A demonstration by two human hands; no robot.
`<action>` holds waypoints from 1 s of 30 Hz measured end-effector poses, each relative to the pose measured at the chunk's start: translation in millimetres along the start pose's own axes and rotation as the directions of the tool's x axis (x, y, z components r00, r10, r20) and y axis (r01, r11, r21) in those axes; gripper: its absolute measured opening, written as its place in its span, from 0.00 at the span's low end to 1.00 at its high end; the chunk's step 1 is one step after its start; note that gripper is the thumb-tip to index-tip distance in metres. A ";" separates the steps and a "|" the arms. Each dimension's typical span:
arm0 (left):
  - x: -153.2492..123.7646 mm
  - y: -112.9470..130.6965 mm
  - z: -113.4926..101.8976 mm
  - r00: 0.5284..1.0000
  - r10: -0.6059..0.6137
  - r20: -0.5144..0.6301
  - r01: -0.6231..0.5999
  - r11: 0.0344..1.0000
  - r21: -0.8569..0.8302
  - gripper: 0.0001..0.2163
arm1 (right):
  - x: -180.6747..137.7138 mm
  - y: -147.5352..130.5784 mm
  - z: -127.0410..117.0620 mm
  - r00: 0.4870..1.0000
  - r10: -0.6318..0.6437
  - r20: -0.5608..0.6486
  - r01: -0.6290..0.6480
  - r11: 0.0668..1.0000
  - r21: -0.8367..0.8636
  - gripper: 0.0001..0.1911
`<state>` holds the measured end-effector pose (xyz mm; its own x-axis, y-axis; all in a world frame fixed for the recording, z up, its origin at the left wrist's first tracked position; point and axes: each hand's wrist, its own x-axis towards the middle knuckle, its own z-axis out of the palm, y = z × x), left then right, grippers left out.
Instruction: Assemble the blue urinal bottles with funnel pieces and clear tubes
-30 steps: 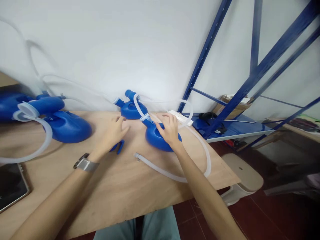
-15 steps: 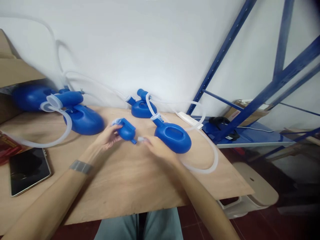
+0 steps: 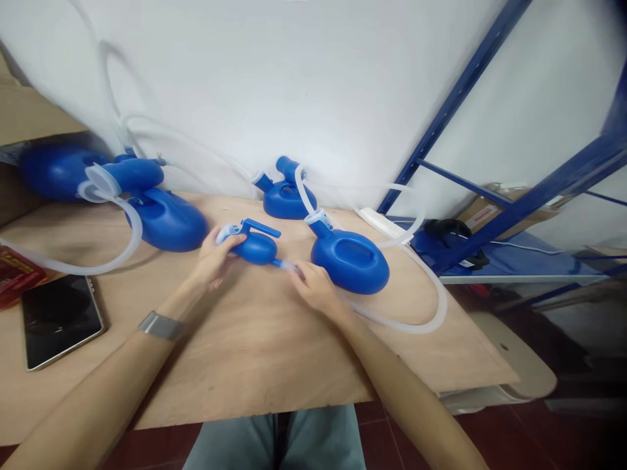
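My left hand point(image 3: 215, 258) is closed around the pale-rimmed end of a small blue plastic urinal cup point(image 3: 258, 249), holding it above the table with its handle upward and its narrow spout pointing right. My right hand point(image 3: 316, 284) pinches the end of a clear hose point(image 3: 288, 266) at that spout. The two meet there; how far the hose sits over the spout I cannot tell. Just right of my right hand lies a blue urinal bottle point(image 3: 350, 261), a hose rising from its capped neck. Behind it stands another blue bottle point(image 3: 289, 201) with a blue cup by its top.
More blue bottles point(image 3: 171, 222) with hoses are at the left, beside a cardboard box point(image 3: 39, 114). A phone point(image 3: 63, 320) and a red packet point(image 3: 17, 277) lie at the left. A white power strip point(image 3: 382, 225), blue metal shelving point(image 3: 455, 98) and a stool point(image 3: 514, 352) are at the right.
The gap between spout and hose end has closed. My left hand has turned the cup so that its handle now faces up and the spout points more to the right. The view has shifted slightly.
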<state>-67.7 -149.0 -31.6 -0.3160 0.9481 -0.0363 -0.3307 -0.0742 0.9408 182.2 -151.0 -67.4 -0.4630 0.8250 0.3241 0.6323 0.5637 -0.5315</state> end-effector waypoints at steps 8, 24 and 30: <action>-4.6 -8.3 -3.9 0.975 0.119 0.186 -0.124 0.992 0.015 0.29 | -4.9 15.9 -2.7 0.953 -0.239 -0.184 0.213 0.966 -0.149 0.14; -22.1 -11.3 1.4 0.953 0.199 0.227 -0.270 0.900 0.341 0.22 | -5.7 30.9 -22.5 0.738 -0.595 -0.318 0.394 0.762 -0.513 0.13; -24.5 -8.2 6.9 0.978 0.081 0.194 -0.135 0.950 0.280 0.27 | -6.1 31.9 -19.9 0.767 -0.615 -0.184 0.462 0.727 -0.508 0.14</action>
<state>-51.1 -169.5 -36.1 -0.1630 0.9808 0.1067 -0.0226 -0.1118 0.9935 217.5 -137.3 -70.8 -0.6298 0.2934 0.7192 0.5615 0.8118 0.1605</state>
